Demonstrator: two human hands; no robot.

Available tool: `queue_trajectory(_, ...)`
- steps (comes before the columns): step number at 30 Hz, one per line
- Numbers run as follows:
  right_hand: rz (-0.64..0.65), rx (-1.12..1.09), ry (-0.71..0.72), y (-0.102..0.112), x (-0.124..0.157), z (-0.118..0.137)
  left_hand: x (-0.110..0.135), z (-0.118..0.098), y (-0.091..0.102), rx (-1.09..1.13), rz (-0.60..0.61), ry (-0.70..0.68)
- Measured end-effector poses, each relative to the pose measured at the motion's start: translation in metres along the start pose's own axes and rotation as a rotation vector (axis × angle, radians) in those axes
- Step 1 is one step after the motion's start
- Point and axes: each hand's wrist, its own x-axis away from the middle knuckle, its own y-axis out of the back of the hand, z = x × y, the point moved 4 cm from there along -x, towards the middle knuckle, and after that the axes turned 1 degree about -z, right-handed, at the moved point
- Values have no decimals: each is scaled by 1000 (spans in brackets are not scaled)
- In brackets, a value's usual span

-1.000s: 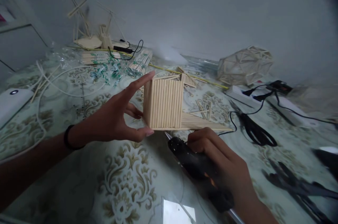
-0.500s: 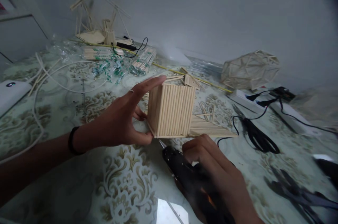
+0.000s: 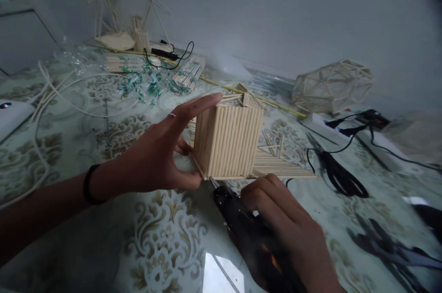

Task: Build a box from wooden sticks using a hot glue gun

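Note:
A box-shaped model built of thin wooden sticks stands mid-table, with a flat stick panel reaching out from its base to the right. My left hand grips the model's left side: the index finger lies along its top edge and the thumb presses at the lower left corner. In my right hand is a black glue gun, fingers wrapped round its body. The gun's metal tip meets the bottom front edge close to my left thumb. Part of the gun's handle is hidden or blurred.
Bundles of sticks and crumpled plastic wrap lie behind on the left, near stick windmill models. A stick lattice frame, power strips, a coiled black cable and pliers are on the right.
The model has turned slightly and sits a little further right in view. The glue gun's tip has come up against its bottom edge. Both hands keep their hold.

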Motion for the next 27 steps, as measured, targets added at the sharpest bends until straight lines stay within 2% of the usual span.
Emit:
queue_trajectory(10, -64, 13, 39, -1, -2, -1, 0, 1, -1, 19, 4, 9)
queue_trajectory(27, -49, 7, 0, 4, 6, -4, 1, 3, -1, 20, 3, 14)
